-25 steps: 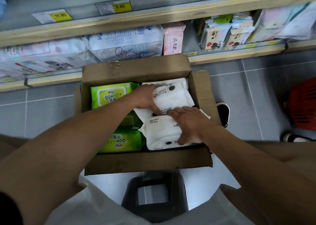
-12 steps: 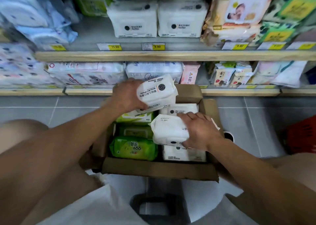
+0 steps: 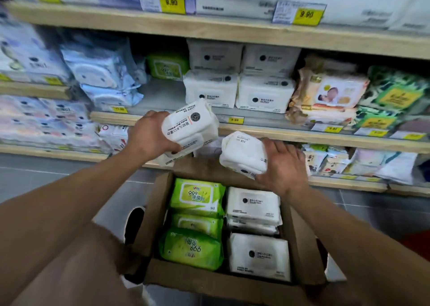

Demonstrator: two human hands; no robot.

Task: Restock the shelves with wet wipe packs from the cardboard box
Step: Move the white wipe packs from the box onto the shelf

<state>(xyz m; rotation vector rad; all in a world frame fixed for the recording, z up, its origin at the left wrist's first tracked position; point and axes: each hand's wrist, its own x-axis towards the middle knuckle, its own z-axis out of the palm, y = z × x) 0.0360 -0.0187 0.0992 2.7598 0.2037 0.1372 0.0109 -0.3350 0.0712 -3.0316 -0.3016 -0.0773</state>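
- I see my left hand gripping one white pack, my right hand gripping a second white pack, both above the cardboard box.
- The box holds three green packs on the left and white packs on the right.
- Four matching white packs sit on the shelf.

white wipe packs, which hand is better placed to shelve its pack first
Left, probably. The left hand holds its white pack higher, level with the shelf edge below the matching white stacks. The right hand holds its pack lower, just above the cardboard box.
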